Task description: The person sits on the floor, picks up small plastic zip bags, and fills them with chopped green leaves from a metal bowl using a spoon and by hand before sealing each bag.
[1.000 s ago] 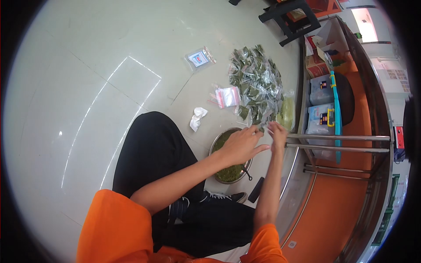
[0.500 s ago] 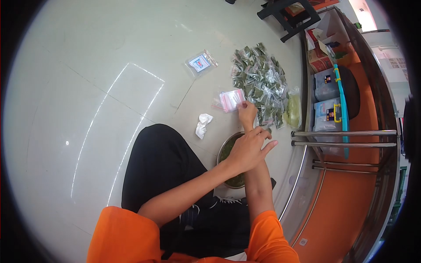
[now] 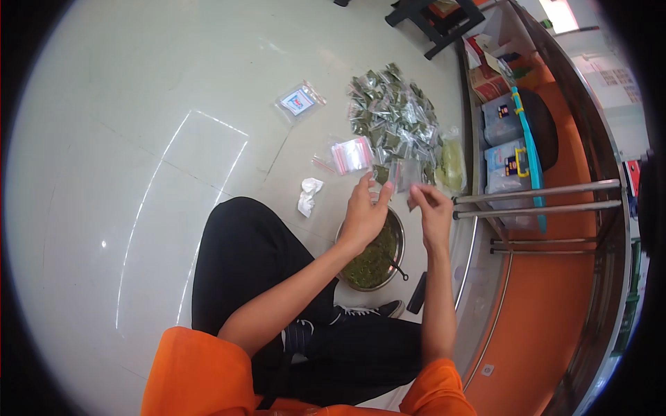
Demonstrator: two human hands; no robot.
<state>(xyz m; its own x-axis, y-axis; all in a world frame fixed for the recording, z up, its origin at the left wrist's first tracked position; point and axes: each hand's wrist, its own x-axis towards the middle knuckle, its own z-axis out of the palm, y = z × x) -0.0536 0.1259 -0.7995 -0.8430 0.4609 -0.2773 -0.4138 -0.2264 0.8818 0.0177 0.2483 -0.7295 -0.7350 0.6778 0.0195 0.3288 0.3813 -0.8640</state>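
Observation:
A small clear zip bag (image 3: 406, 171) is held up between my two hands. My right hand (image 3: 435, 211) pinches its lower right edge between thumb and fingertips. At the bag's left side is my left hand (image 3: 365, 218), thumb against or just beside the plastic, fingers spread apart. Just beyond the left fingertips lies a stack of red-edged zip bags (image 3: 352, 154). Below the hands stands a metal bowl (image 3: 402, 236) of chopped green leafy stuff (image 3: 369, 265), with a dark-handled utensil (image 3: 399, 270) resting at its rim. Past the hands are many filled green packets (image 3: 395, 114) in a heap.
A larger labelled bag (image 3: 300, 102) and a crumpled white tissue (image 3: 309, 195) lie on the floor. A yellow-green bag (image 3: 453, 166) sits beside the heap. On the right are metal rails (image 3: 541, 193) and a shelf with plastic boxes (image 3: 504, 119). A black stool (image 3: 437, 24) stands at the back.
My right hand has come back from the zip-bag stack to the right, now with one clear bag. My arms have uncrossed, and my left hand has moved left, uncovering more of the bowl.

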